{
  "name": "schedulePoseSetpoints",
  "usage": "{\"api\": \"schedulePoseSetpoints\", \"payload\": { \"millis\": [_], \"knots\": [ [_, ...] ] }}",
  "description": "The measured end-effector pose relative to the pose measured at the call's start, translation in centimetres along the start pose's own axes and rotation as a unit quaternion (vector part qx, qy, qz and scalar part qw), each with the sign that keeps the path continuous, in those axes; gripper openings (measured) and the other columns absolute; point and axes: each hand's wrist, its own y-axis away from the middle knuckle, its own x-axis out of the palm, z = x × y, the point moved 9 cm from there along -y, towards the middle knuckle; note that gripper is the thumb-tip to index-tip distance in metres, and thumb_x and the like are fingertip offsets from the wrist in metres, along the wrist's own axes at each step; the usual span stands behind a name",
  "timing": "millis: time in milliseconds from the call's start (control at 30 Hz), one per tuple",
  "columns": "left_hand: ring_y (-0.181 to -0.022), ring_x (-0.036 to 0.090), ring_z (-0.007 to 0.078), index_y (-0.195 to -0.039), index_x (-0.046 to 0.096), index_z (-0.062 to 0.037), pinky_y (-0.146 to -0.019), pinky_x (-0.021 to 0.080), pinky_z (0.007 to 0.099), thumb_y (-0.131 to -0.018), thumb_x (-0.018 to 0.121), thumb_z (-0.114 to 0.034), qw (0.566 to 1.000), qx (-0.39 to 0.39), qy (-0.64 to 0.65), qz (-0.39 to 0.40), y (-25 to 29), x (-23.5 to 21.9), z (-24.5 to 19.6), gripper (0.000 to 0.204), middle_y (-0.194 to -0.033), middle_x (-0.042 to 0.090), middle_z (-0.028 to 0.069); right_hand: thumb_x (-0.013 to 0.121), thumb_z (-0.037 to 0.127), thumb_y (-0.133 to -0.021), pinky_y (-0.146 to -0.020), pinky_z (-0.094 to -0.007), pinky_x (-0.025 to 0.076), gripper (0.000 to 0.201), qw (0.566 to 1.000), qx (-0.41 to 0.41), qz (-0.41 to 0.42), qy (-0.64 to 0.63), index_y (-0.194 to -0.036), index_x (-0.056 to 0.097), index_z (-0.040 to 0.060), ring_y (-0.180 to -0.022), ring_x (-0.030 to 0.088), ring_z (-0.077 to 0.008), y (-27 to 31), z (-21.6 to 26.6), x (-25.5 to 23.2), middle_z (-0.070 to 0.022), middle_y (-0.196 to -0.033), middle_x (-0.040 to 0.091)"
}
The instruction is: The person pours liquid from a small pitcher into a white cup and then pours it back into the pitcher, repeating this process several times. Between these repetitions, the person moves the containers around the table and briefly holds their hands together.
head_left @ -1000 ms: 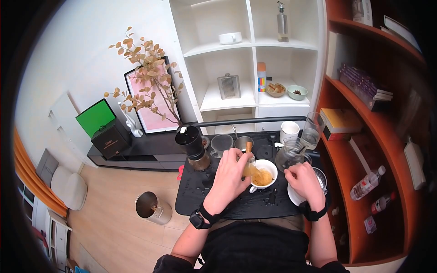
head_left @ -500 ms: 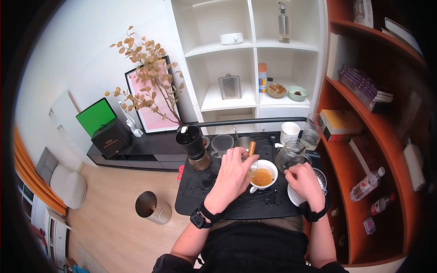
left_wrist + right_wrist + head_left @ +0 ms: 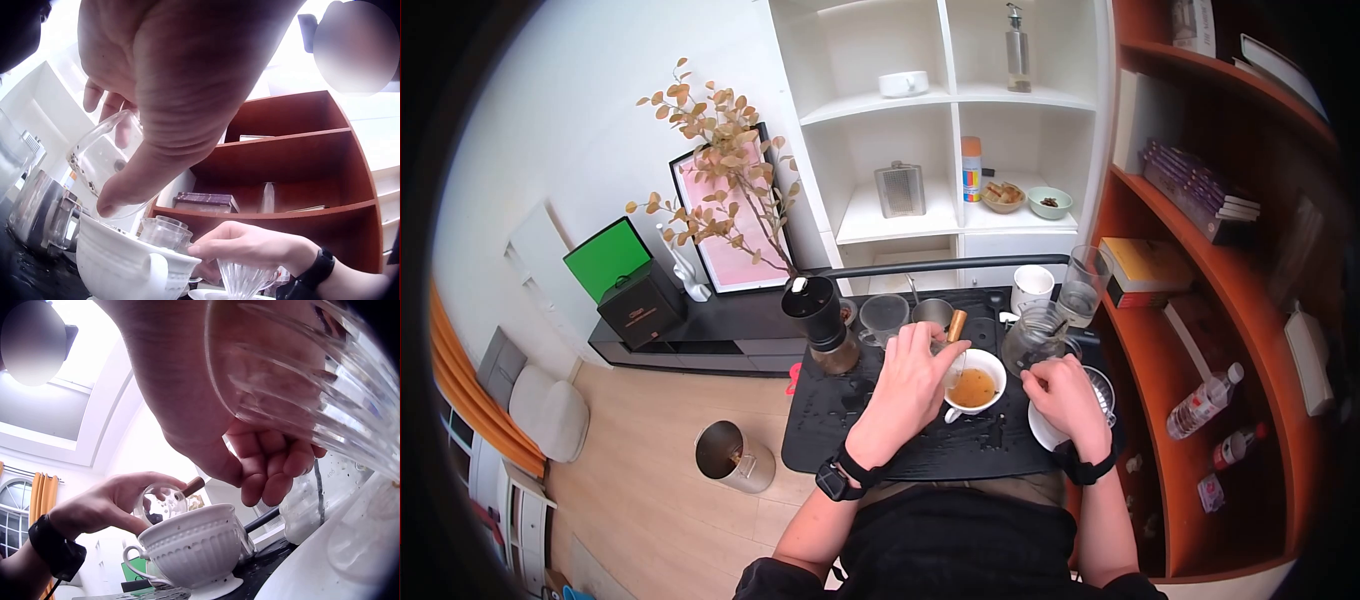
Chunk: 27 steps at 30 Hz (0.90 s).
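My left hand [image 3: 905,375] grips a small clear glass pitcher [image 3: 100,153] whose wooden handle [image 3: 956,325] sticks out past the fingers. It is tipped over a white footed cup [image 3: 194,550], with dark specks clinging inside the glass. Brown liquid [image 3: 973,386] with a few dark bits fills part of the cup. Over on the right, my right hand [image 3: 1065,395] has loosely curled fingers and holds nothing. Beside it, a ribbed glass dripper [image 3: 244,278] stands on a white saucer [image 3: 1046,432], partly hidden by the hand.
Behind the cup stand a glass jug [image 3: 1035,340], a white mug [image 3: 1032,287], a tall glass [image 3: 1084,285], a metal pitcher [image 3: 931,312] and a glass cup [image 3: 885,315]. A coffee grinder [image 3: 825,325] is at the black table's [image 3: 840,440] left edge. A metal bin [image 3: 735,460] sits on the floor.
The tipped pitcher held yellowish liquid a second ago and now looks drained. Liquid in the cup turned from pale and frothy to plain brown. The right hand stays in place.
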Motion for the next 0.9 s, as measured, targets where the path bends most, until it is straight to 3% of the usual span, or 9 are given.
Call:
{"api": "schedulePoseSetpoints", "payload": {
  "millis": [200,367,433,533,767,900],
  "knots": [
    [-0.131,0.061,0.0387,-0.147,0.070,-0.0105,-0.115,0.050,0.0495,-0.082,0.091,0.001,0.995,-0.070,0.066,-0.009,1.0,-0.4,1.5,0.070,-0.137,0.061,0.0150,0.072,0.021,-0.105,-0.091,-0.0495,0.051,0.036,1.000,-0.002,-0.008,-0.006,-0.081,0.076,-0.0052,-0.083,0.070,-0.0446,0.0,0.1,0.0,-0.0254,-0.082,0.075],
    [-0.128,0.072,0.0383,-0.145,0.065,-0.0071,-0.109,0.057,0.0468,-0.085,0.097,-0.009,0.965,-0.188,0.171,-0.057,3.4,-1.1,4.8,0.068,-0.136,0.070,0.0149,0.072,0.020,-0.105,-0.090,-0.0496,0.051,0.035,1.000,-0.007,-0.014,-0.006,-0.080,0.075,-0.0050,-0.082,0.069,-0.0450,0.0,-0.1,0.0,-0.0254,-0.081,0.074],
    [-0.123,0.074,0.0343,-0.143,0.065,-0.0059,-0.104,0.060,0.0452,-0.086,0.099,-0.015,0.965,-0.193,0.164,-0.073,4.5,-1.2,5.6,0.067,-0.132,0.074,0.0140,0.073,0.019,-0.105,-0.090,-0.0496,0.052,0.034,1.000,0.000,0.001,-0.003,-0.080,0.076,-0.0048,-0.082,0.070,-0.0447,0.0,-0.3,0.2,-0.0255,-0.082,0.074],
    [-0.118,0.073,0.0271,-0.140,0.065,-0.0053,-0.103,0.059,0.0428,-0.085,0.100,-0.022,0.941,-0.292,0.165,-0.049,6.7,-0.3,8.0,0.067,-0.124,0.076,0.0125,0.074,0.019,-0.104,-0.090,-0.0496,0.052,0.033,1.000,0.001,-0.002,-0.002,-0.080,0.076,-0.0046,-0.083,0.071,-0.0443,0.0,-0.2,0.2,-0.0255,-0.082,0.074],
    [-0.117,0.076,0.0296,-0.135,0.064,-0.0030,-0.102,0.060,0.0431,-0.086,0.100,-0.022,0.929,-0.321,0.183,-0.017,8.7,2.4,9.0,0.064,-0.123,0.077,0.0148,0.073,0.021,-0.105,-0.090,-0.0496,0.052,0.035,1.000,-0.009,-0.008,0.007,-0.080,0.076,-0.0041,-0.083,0.072,-0.0441,0.0,-0.2,0.3,-0.0250,-0.081,0.075],
    [-0.120,0.078,0.0370,-0.135,0.062,-0.0014,-0.104,0.062,0.0473,-0.087,0.100,-0.021,0.932,-0.319,0.172,0.015,8.5,3.2,8.3,0.065,-0.124,0.079,0.0208,0.072,0.021,-0.105,-0.090,-0.0496,0.052,0.036,1.000,-0.006,-0.002,0.006,-0.080,0.076,-0.0044,-0.083,0.072,-0.0443,0.0,-0.2,0.3,-0.0253,-0.082,0.075]
  ]
}}
